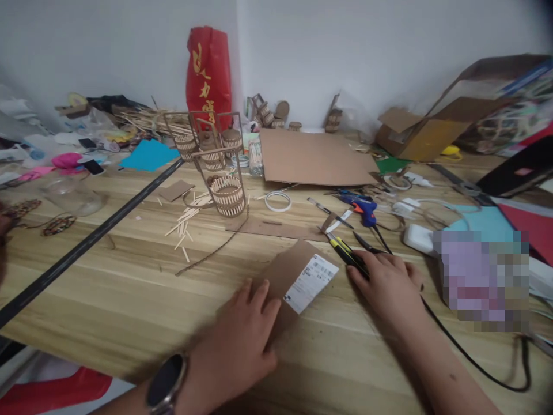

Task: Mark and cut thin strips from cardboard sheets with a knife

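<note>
Left hand (pixel 239 334), lower centre of the frame: palm down, fingers extended and slightly apart, fingertips over the left edge of a cardboard piece (pixel 280 262). Cardboard piece flat on the wooden table (pixel 142 294), just below the middle of the frame, with a white printed label (pixel 311 282) on its right part. Watch (pixel 166 380) on the left wrist.

Right hand (pixel 389 282), right of centre: fingers bent and close together over the rear end of a yellow-and-black utility knife (pixel 341 249); impossible to tell whether clamped on the handle or merely laid over it. Knife just beyond the upper right corner of the cardboard piece, pointing to the upper left.

Above the cardboard piece: a long cardboard strip (pixel 276 229) and a white ring (pixel 277 201). Right of these: a blue glue gun (pixel 367 210).

Left of the strip, near centre: a small basket (pixel 227 196) with a tall handle, upright, with loose wooden sticks (pixel 186 222) scattered to its left.

Upper part of the frame: a large cardboard sheet (pixel 317 158), lying right of the baskets, and a red bag (pixel 208 75) against the wall.
</note>
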Action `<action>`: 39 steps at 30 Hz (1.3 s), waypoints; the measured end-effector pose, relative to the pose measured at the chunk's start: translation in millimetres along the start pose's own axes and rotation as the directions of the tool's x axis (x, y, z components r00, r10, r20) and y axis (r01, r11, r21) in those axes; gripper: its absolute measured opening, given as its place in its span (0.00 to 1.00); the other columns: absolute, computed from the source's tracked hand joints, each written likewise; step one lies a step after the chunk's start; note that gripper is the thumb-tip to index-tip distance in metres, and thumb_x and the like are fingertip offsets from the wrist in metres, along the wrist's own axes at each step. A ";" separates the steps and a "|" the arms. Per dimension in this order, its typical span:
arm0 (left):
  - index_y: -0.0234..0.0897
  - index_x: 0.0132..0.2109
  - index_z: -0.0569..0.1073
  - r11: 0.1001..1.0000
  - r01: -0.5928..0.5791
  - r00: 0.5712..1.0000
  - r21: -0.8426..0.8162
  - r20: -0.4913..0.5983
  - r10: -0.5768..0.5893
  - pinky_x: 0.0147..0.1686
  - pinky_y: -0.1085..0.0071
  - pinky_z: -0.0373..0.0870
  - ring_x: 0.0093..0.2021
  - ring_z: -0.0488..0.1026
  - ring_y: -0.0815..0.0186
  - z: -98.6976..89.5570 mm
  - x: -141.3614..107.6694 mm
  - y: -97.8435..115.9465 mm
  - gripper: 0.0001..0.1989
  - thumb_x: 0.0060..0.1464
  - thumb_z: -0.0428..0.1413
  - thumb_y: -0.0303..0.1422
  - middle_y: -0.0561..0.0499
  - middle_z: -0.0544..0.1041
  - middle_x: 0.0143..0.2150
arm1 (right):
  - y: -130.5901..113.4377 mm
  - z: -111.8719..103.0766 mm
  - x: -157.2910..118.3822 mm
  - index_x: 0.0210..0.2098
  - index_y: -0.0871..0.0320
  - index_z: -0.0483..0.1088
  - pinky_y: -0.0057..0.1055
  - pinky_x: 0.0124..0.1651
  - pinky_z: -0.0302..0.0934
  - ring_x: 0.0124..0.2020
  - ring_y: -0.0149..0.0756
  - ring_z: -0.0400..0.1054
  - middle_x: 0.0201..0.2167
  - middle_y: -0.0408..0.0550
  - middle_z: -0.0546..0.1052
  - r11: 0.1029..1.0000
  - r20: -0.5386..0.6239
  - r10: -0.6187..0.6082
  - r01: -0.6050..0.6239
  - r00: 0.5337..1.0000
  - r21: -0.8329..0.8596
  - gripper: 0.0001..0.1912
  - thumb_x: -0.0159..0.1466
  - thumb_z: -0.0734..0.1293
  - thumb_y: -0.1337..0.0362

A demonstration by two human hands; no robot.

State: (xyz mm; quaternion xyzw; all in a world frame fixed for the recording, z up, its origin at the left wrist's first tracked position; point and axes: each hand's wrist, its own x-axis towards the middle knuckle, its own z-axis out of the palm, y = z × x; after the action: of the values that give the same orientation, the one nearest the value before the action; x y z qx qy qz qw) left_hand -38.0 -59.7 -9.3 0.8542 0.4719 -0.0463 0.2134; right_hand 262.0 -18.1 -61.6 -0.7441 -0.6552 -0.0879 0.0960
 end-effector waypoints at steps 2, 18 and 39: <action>0.34 0.66 0.71 0.996 -0.084 0.996 0.031 0.008 0.083 0.68 0.47 0.63 0.71 0.64 0.43 -10.6 -6.0 -13.1 0.31 0.54 0.55 0.25 0.35 0.66 0.71 | -1.8 -0.6 -0.5 0.49 0.54 0.77 0.53 0.59 0.53 0.52 0.54 0.70 0.43 0.55 0.83 1.000 -0.010 -0.008 0.008 1.000 0.010 0.18 0.68 0.59 0.57; 0.36 0.53 0.79 0.973 -0.217 0.940 0.074 -0.254 0.229 0.58 0.55 0.69 0.55 0.72 0.53 -32.0 59.9 -69.8 0.18 0.62 0.50 0.24 0.42 0.79 0.50 | 0.9 5.1 1.1 0.48 0.54 0.78 0.59 0.62 0.46 0.54 0.56 0.69 0.46 0.57 0.83 0.999 -0.061 -0.012 0.014 0.998 0.029 0.20 0.68 0.58 0.56; 0.36 0.45 0.78 0.940 -0.332 0.933 0.082 -0.114 0.340 0.48 0.65 0.69 0.47 0.75 0.56 -71.3 181.3 -83.7 0.12 0.53 0.59 0.29 0.44 0.79 0.47 | 6.2 -9.5 2.5 0.47 0.55 0.78 0.55 0.56 0.53 0.46 0.57 0.71 0.36 0.57 0.83 0.985 -0.117 0.169 -0.171 0.979 -0.005 0.23 0.70 0.55 0.54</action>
State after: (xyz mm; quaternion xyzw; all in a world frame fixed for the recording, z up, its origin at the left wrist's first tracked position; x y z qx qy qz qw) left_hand -16.1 150.8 -22.5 0.9296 0.3298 0.0308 0.1617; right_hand 268.4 -18.9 -51.9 -0.7916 -0.5820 -0.1274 0.1357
